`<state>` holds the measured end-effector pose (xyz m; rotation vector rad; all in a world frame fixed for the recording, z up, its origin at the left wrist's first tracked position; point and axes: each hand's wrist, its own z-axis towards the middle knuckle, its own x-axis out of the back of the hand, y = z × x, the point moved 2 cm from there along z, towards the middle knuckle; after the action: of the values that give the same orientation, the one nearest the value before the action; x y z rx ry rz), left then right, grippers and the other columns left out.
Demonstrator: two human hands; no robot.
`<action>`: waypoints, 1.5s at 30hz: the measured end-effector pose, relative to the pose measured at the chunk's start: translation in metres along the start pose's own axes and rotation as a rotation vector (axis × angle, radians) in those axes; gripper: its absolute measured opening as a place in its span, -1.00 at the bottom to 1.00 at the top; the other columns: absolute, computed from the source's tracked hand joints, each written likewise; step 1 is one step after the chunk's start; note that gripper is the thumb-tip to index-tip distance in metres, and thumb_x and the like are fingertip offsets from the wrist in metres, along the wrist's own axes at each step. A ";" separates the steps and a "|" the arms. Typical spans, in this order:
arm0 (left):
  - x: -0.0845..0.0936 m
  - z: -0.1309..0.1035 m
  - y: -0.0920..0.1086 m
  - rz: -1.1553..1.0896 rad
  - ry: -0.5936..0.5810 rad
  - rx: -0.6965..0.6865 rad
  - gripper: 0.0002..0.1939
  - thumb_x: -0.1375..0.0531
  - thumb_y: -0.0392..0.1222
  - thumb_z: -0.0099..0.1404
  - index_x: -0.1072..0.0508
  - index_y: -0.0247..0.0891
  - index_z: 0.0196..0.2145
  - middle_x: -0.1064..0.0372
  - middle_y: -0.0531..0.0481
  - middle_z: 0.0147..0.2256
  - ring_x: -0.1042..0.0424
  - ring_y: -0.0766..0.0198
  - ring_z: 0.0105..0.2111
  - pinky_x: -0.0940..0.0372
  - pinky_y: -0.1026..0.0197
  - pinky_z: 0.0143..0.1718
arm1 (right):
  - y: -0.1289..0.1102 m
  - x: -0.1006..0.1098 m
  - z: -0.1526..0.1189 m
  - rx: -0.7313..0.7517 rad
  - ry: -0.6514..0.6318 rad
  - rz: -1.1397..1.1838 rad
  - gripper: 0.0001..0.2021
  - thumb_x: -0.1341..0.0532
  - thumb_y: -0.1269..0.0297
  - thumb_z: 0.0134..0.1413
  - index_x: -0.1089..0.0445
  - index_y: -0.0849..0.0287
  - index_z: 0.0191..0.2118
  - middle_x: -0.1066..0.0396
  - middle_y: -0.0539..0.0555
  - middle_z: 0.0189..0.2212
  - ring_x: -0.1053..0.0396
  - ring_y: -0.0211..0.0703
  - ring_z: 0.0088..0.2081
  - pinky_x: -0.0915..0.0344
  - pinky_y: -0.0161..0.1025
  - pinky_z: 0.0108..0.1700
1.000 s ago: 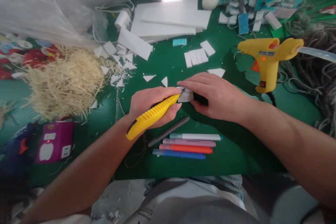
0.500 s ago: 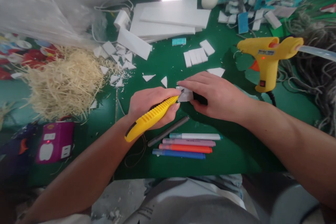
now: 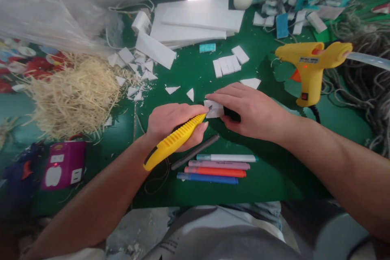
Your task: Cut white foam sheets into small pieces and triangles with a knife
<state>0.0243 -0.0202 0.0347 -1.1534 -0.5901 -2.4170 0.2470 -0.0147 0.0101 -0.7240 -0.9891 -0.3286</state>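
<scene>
My left hand (image 3: 173, 124) is closed around a yellow utility knife (image 3: 175, 142), its blade tip over a small white foam piece (image 3: 215, 109). Thumb and fingers of my right hand (image 3: 248, 107) grip that piece from its far and near edges, holding it on the green table. A white foam triangle (image 3: 190, 95) and a thin sliver (image 3: 172, 89) lie just beyond my left hand. Several cut white strips (image 3: 227, 66) sit in a row past my right hand, beside a pointed foam offcut (image 3: 250, 83).
Several markers (image 3: 217, 165) lie near the front edge. At right, a yellow glue gun (image 3: 313, 65) stands by grey cord (image 3: 365, 73). White foam sheets (image 3: 189, 20) are stacked at the back. Straw (image 3: 79, 97) and a purple box (image 3: 64, 164) are at left.
My left hand and the knife have drawn back slightly toward the lower left. My right hand keeps its place on the foam piece.
</scene>
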 end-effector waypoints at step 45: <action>-0.007 -0.009 -0.005 -0.092 0.050 0.103 -0.68 -0.16 0.13 0.54 -0.60 -0.06 -0.02 -0.70 0.06 -0.24 -0.69 0.20 -0.32 -0.57 0.25 -0.24 | 0.005 0.001 -0.001 -0.003 0.025 0.077 -0.53 -0.17 0.41 0.23 -0.47 0.18 0.23 -0.62 0.22 0.06 -0.54 0.09 0.04 -0.48 0.08 0.07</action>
<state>0.0197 -0.0193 0.0234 -1.0414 -0.7574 -2.4528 0.2514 -0.0117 0.0088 -0.7572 -0.9352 -0.2714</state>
